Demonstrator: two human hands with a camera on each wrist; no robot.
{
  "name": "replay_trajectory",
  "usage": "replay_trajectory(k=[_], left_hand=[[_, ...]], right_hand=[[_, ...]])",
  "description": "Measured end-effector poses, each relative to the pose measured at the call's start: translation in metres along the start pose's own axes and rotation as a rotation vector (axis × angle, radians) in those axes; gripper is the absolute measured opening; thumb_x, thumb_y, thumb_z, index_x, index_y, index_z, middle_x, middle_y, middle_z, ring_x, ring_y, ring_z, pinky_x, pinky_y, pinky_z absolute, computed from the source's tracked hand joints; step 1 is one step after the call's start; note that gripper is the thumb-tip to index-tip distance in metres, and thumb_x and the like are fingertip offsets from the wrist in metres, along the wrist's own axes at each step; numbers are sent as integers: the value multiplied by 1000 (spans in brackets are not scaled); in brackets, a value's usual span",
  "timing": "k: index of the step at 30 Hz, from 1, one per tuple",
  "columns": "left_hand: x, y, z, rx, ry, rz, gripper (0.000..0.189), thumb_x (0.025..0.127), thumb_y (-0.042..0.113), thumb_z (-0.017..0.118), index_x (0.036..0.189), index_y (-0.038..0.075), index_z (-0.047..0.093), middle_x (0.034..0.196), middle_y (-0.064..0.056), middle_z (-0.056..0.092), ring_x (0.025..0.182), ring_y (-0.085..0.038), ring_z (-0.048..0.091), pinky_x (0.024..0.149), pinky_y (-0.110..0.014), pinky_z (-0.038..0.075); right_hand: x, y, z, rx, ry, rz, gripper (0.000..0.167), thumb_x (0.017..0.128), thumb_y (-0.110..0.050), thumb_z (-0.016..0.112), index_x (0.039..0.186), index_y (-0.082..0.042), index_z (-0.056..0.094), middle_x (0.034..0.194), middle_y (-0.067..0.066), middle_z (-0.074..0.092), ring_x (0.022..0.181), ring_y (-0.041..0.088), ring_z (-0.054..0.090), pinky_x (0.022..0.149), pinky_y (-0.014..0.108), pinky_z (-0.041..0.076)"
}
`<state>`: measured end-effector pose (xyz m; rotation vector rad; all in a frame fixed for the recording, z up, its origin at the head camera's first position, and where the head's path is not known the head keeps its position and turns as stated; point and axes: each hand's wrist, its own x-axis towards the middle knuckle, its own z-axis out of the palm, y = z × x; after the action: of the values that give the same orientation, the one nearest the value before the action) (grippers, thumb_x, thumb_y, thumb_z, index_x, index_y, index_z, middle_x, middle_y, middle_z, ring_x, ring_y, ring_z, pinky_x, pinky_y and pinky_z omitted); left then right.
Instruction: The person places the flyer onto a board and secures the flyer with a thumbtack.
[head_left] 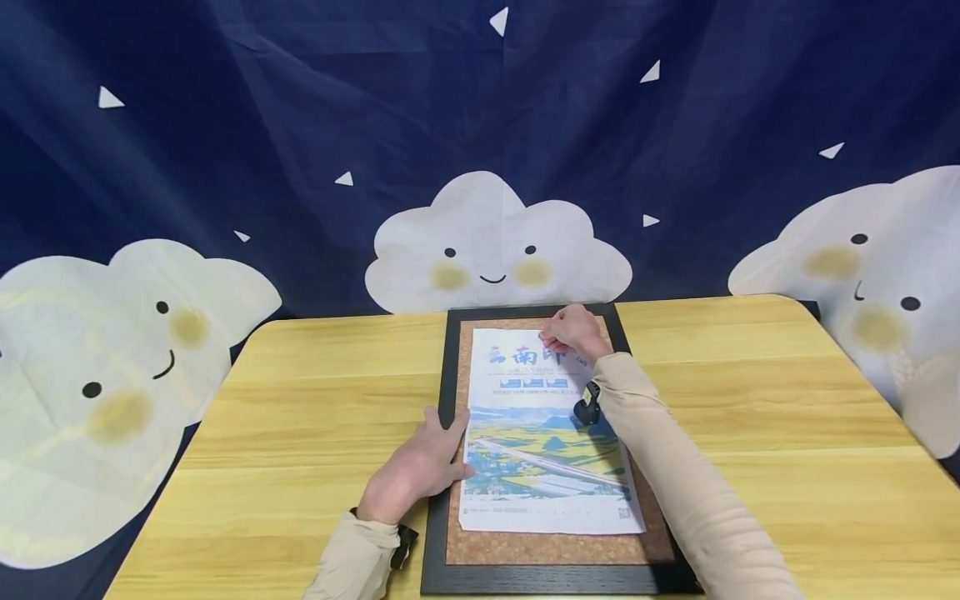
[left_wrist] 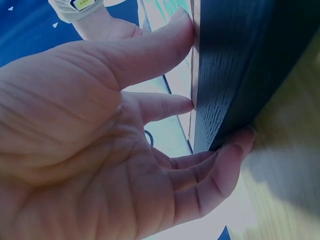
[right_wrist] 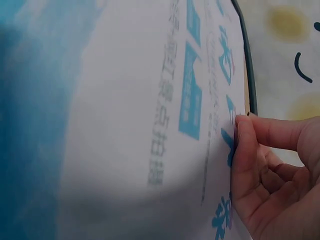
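Observation:
A printed poster (head_left: pixel 551 454) with blue characters and a landscape picture lies on a cork board (head_left: pixel 540 548) in a black frame (head_left: pixel 540 579). My left hand (head_left: pixel 420 467) rests over the frame's left side, thumb and index finger spread to the poster's left edge. In the left wrist view, its other fingers (left_wrist: pixel 220 180) bend against the frame's outer side. At the poster's top edge, right of its middle, my right hand (head_left: pixel 576 331) pinches a small pin-like thing (right_wrist: pixel 249 114) between thumb and index finger. Only its dark tip shows; I cannot tell exactly what it is.
The board lies on a pale wooden tabletop (head_left: pixel 315 400), its far end near the back edge. Behind hangs a dark blue curtain (head_left: pixel 300 125) with smiling white clouds. My right forearm (head_left: pixel 690 483) crosses the board's right side.

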<state>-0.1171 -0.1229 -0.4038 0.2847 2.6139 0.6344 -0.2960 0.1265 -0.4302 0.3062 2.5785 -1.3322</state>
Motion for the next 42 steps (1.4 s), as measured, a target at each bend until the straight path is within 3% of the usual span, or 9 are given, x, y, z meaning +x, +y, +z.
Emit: replay_trajectory(k=[8, 22, 33, 39, 42], left_hand=[[1, 3, 2, 3, 7, -12, 76, 98, 20, 73, 162, 7, 34, 162, -40, 12, 142, -56, 35, 71, -47, 50], [2, 2, 0, 26, -4, -12, 82, 95, 25, 78, 162, 9, 35, 161, -40, 15, 127, -52, 49, 60, -41, 44], [4, 3, 0, 42, -14, -23, 82, 95, 26, 78, 163, 10, 35, 162, -39, 14, 121, -49, 53, 57, -39, 43], [5, 2, -2, 38, -30, -15, 82, 95, 28, 77, 163, 11, 34, 162, -39, 14, 117, -49, 56, 57, -40, 43], [5, -1, -5, 19, -22, 2, 80, 98, 32, 74, 163, 11, 33, 161, -39, 17, 119, -51, 57, 67, -45, 51]], right_hand=[[1, 1, -3, -78, -10, -36, 12, 94, -9, 73, 89, 2, 72, 65, 2, 68, 51, 8, 59, 50, 20, 46], [7, -5, -1, -157, -56, -39, 15, 98, -6, 71, 86, -2, 62, 68, 5, 62, 55, 11, 56, 50, 22, 47], [6, -10, -1, -356, -68, -44, 8, 97, -9, 68, 93, -2, 66, 68, 4, 61, 58, 13, 57, 53, 24, 45], [-2, 8, -8, -237, -39, -177, 22, 101, -16, 64, 84, -3, 62, 67, 3, 63, 58, 11, 57, 55, 21, 46], [-13, 14, -18, -112, -60, -191, 31, 107, -27, 57, 92, 0, 62, 78, 8, 68, 67, 14, 64, 61, 23, 52]])
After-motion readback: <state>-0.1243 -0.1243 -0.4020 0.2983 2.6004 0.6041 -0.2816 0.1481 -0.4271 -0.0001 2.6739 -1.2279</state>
